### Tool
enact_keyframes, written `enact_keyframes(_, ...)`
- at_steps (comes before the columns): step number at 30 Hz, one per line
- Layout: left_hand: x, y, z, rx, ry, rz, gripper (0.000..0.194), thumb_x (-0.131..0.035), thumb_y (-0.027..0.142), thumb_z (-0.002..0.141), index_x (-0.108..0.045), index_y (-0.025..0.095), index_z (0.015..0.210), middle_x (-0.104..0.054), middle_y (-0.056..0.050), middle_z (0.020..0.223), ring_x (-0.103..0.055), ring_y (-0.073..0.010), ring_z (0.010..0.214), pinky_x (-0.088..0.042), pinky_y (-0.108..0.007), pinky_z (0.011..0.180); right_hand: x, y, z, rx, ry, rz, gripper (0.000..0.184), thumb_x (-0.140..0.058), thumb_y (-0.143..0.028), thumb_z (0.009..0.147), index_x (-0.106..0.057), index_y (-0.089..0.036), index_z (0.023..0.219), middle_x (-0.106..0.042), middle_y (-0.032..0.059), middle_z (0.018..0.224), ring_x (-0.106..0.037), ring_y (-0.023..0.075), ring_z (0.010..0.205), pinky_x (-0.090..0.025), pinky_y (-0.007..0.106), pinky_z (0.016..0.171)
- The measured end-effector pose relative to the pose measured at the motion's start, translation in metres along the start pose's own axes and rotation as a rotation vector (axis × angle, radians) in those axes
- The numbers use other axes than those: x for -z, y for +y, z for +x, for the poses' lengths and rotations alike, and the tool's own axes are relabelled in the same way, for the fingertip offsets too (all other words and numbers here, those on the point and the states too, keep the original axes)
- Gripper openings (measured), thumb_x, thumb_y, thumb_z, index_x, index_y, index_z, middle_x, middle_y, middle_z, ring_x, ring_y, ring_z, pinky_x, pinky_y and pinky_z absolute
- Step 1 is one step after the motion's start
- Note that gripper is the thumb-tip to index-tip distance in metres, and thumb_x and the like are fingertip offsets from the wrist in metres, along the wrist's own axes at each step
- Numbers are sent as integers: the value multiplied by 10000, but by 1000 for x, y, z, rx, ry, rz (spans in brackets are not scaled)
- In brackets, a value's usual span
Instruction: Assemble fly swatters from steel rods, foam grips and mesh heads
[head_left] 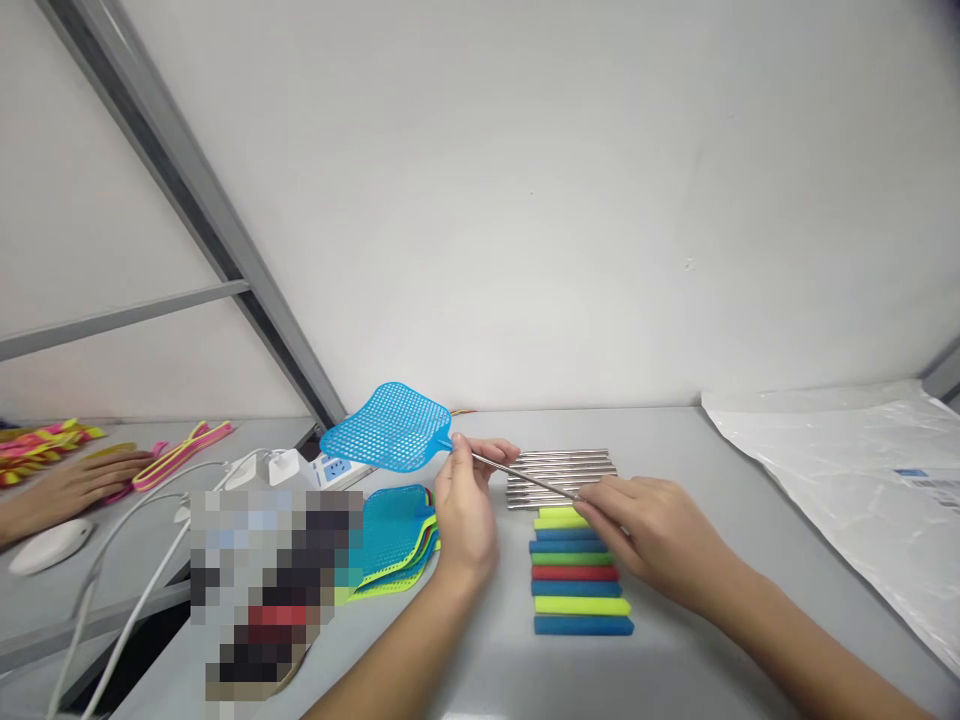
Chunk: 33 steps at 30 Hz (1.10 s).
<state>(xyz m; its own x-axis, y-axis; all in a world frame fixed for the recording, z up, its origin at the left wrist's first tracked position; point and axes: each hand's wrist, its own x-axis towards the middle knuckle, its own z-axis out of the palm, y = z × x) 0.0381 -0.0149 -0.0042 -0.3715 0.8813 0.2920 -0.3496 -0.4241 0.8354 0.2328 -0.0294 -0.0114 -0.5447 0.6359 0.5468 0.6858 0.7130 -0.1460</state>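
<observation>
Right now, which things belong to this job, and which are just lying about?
Likely in the work:
- blue mesh head
- held metal rod
- row of metal rods
- coloured sticks
- stacked mesh heads

Seemingly just lying about:
- plastic sheet
- power strip
- white oval object

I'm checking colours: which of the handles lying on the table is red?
The fourth handle from the near end, between the green handle and a blue handle; it alone is red.
</observation>
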Motion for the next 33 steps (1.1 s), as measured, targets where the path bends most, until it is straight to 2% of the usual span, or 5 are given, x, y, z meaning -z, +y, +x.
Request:
enact_keyframes(7, -6, -6, -30, 144, -334, 304, 347, -425, 416, 950, -661, 167, 899, -670, -72, 958, -584, -178, 874, -441, -299, 799, -9, 7, 0, 40, 65, -15, 206, -438, -258, 962, -607, -206, 856, -597, -19, 667, -460, 115, 562, -280, 264, 567)
enact_keyframes(11, -12, -4, -40, 124, -453, 273, 288, -417, 354, 964, -639, 179, 1017, -654, -66, 1006, -571, -188, 962, -433, -307, 859, -9, 3, 2, 62, 109, -23, 191, -450, -261, 960, -627, -197, 930, -573, -21, 634, -440, 111, 541, -272, 262, 554)
enact_keyframes(20, -11, 0, -38, -40, -317, 240, 311, -400, 330, 969, -631, 167, 841, -610, -73, 924, -555, -191, 952, -418, -325, 904, -1, -2, 6, 48, 57, 17, 247, -418, -283, 969, -623, -200, 860, -580, -3, 657, -465, 110, 568, -289, 250, 561)
enact_keyframes(28, 4, 17, 7, -251, 2, -23, 311, -485, 352, 935, -613, 166, 722, -539, -29, 769, -530, -144, 795, -438, -282, 784, 9, 8, 8, 29, 21, 5, 275, -393, -290, 981, -630, -201, 871, -618, 3, 710, -492, 104, 586, -300, 254, 552)
enact_keyframes(33, 5, 24, 13, -343, 26, -22, 331, -478, 370, 937, -605, 164, 711, -534, -26, 744, -525, -142, 771, -434, -274, 747, 12, 13, 6, 47, 44, -19, 239, -416, -278, 972, -622, -201, 879, -610, -3, 698, -468, 104, 571, -291, 251, 543)
